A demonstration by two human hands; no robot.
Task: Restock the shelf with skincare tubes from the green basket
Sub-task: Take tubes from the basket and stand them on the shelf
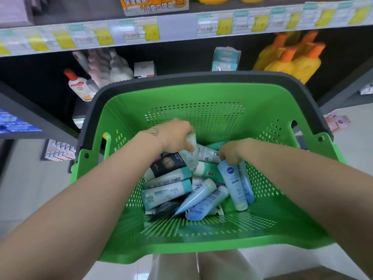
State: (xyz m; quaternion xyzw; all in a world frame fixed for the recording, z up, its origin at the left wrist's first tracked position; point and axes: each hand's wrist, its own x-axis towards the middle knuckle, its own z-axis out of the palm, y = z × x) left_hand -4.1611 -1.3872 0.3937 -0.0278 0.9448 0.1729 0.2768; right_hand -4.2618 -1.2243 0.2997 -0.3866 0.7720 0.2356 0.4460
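Green basket [181, 253] sits just in front of the person, with the pile of skincare tubes [171, 190] loose on its floor and lying at mixed angles. Right hand [230, 153] pinches the far crimped end of a blue Nivea tube [232, 180], whose long axis runs back toward the person, cap nearest. Left hand [175, 136] curls round a pale mint tube [190, 156] tipped up out of the pile; both must lift up and forward to the shelf [181, 25] beyond the basket's far rim.
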